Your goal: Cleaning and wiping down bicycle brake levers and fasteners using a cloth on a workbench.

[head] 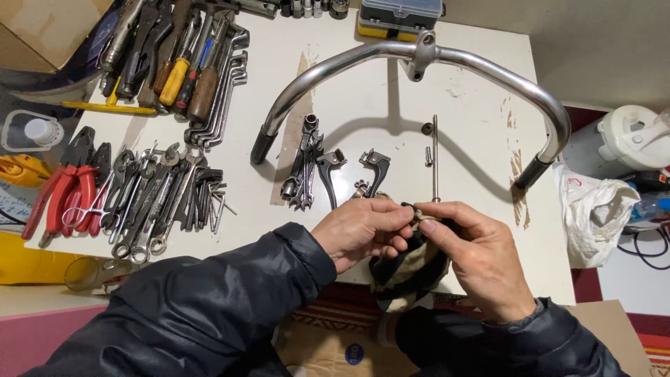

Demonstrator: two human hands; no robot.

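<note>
Bright, even light falls from overhead onto the white table (pixel 363 98), and the curved chrome handlebar (pixel 419 59) throws a soft shadow beneath itself. Glare streaks the chrome. The wide lens bends the table's edges outward. Focus is sharp centrally; the dark rag (pixel 408 269) seems slightly murky, its detail lost in shade.

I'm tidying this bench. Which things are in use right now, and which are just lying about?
In use:
left hand
right hand
small part pinched between them
dirty beige-and-black rag

Lying about:
curved chrome handlebar
two black levers
long thin steel rod
red-handled pliers
row of steel spanners
</note>
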